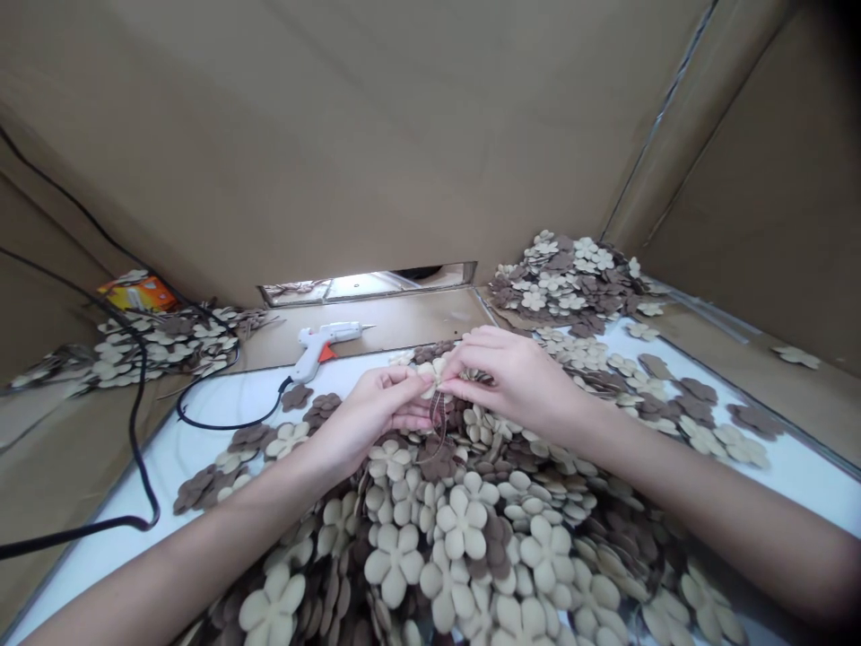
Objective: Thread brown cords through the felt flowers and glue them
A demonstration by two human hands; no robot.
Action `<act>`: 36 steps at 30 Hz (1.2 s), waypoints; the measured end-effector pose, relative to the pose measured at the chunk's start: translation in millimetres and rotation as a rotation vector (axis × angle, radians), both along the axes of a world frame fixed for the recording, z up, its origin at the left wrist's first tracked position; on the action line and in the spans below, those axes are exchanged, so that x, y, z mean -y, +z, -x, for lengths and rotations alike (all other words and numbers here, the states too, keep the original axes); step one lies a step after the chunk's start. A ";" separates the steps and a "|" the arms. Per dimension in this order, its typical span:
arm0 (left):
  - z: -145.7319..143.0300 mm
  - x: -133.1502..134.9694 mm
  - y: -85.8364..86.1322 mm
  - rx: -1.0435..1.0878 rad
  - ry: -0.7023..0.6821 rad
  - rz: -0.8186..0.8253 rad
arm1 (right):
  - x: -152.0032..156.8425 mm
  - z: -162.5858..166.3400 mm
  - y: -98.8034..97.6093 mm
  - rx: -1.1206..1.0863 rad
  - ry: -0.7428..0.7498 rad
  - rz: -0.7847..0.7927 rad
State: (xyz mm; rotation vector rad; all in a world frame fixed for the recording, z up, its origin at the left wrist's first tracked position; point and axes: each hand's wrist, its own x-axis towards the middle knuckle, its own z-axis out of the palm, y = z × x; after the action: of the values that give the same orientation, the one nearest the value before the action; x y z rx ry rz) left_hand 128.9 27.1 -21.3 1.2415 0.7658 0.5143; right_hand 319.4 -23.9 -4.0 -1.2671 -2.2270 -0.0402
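Cardboard booth (336, 135) all round, white tabletop (202, 458) under big heap of beige and brown flower cutouts (457, 529). Glue gun (316, 352) lying just past heap, black cord (229, 422) looping near left hand (367, 422). Left hand and right hand (511, 377) up at heap's top, fingertips pinched together on small beige flower (430, 370), thin brown ribbon (439, 423) dangling below. Risks imo: loose pinch drops flower into pile, ribbon snags on petals, tugged cord drags gun.

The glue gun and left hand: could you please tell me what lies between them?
Head view: a brown flower cutout lies between the glue gun and left hand.
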 end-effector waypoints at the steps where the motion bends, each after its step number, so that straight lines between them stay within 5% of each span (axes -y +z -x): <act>1: -0.1 0.3 0.4 0.002 -0.002 0.001 | 0.0 0.1 -0.1 -0.008 -0.004 0.001; 28: -0.2 3.4 4.4 0.045 -0.011 0.012 | 3.5 0.4 4.3 -0.164 0.009 0.061; 36: -1.8 5.4 6.3 0.035 0.021 0.017 | 4.6 2.2 4.7 -0.007 0.045 -0.073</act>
State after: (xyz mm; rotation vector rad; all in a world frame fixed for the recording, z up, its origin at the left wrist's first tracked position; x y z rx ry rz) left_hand 130.7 21.7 -15.0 1.2064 0.7530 0.5446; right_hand 317.2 -28.5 0.7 -1.1761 -2.2263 -0.0987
